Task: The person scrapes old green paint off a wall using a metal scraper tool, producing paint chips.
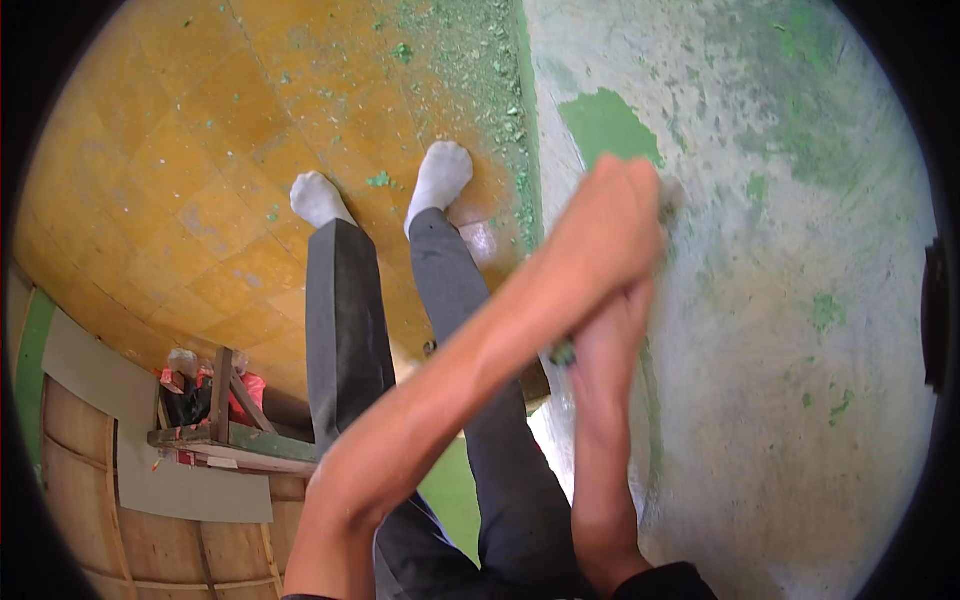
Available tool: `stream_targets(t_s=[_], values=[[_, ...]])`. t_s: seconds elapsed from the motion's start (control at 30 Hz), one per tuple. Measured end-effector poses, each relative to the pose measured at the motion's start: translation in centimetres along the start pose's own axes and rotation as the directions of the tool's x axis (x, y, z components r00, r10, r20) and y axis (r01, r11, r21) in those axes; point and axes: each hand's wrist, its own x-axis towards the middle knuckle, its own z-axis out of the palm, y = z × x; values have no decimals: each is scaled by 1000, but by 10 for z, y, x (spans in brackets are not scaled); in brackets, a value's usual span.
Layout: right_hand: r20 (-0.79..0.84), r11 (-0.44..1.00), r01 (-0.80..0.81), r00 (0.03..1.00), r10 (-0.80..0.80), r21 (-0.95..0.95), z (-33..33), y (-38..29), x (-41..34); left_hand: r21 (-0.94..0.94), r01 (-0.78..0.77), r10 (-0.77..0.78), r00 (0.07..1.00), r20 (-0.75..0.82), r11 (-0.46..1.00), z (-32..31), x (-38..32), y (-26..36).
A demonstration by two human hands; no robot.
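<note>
My left hand [611, 221] is closed in a fist against the wall, blurred, and its forearm crosses in front of my body. Just below it, my right hand [611, 330] is also closed, partly covered by the left. Both grip one hand tool [561, 352]; its dark green-stained end pokes out beside my right palm. A blurred bit shows past my left knuckles, but the tool's working end cannot be made out. Above the hands, a ragged patch of green paint [611, 124] clings to the otherwise mostly bare grey wall [750, 315].
Green paint flakes [491, 82] litter the orange tiled floor [217, 150] along the wall's foot. My socked feet [442, 176] stand on the tiles. Behind me, lower left, a wooden bench or shelf [240, 442] holds plastic bags [251, 394] near a wood panel [165, 540].
</note>
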Motion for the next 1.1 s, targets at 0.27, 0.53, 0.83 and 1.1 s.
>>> stream_targets(t_s=[0.27, 0.53, 0.83, 1.1], values=[[-10, 978, -141, 990, 141, -152, -5, 0, -13, -33, -35, 34, 999, -21, 999, 6, -4, -5], [4, 998, 30, 1000, -29, -57, -26, -2, -3, -53, -61, 55, 993, -108, 997, 28, -14, -5], [43, 999, 44, 998, -44, 2, -12, 22, 17, 34, -69, 74, 976, -203, 997, 24, -2, -15], [75, 998, -56, 996, 58, -25, -12, 27, 26, 20, 52, -51, 997, -65, 998, 13, 22, -22]])
